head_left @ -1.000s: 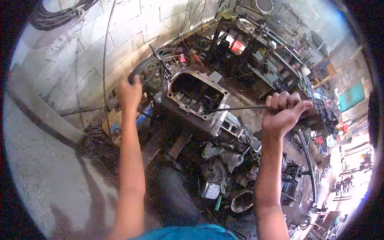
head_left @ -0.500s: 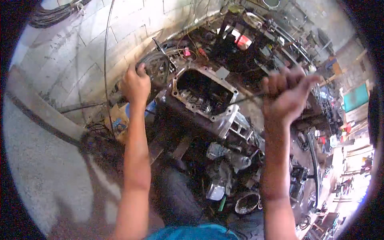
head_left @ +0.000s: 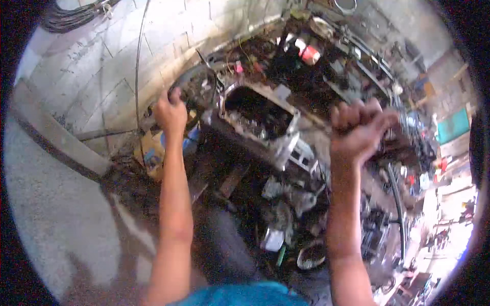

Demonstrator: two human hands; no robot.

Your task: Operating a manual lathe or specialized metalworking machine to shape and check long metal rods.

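My left hand (head_left: 171, 113) is raised at the left of an open metal casing (head_left: 286, 146), its fingers curled in a fist. Something dark shows at its fingers, but I cannot make out whether it is held. On the casing's right side my right hand (head_left: 357, 132) is also closed, with knuckles up and thumb to the right. What lies inside that fist is hidden. Neither hand touches the casing. Its bolt-hole rim surrounds a dark cavity with greasy metal parts in it. A black hose loop (head_left: 193, 76) lies just behind my left hand.
Greasy metal parts (head_left: 298, 199) and a round ring (head_left: 311, 256) lie below the casing. A block wall (head_left: 87, 61) rises at the left, with a coil of cable (head_left: 76, 18) on it. A red and white container (head_left: 309, 54) stands among clutter behind.
Both fists have shifted slightly left; the right one is a little lower. A thin dark rod seen beside my right hand earlier no longer shows clearly. The casing looks more blurred.
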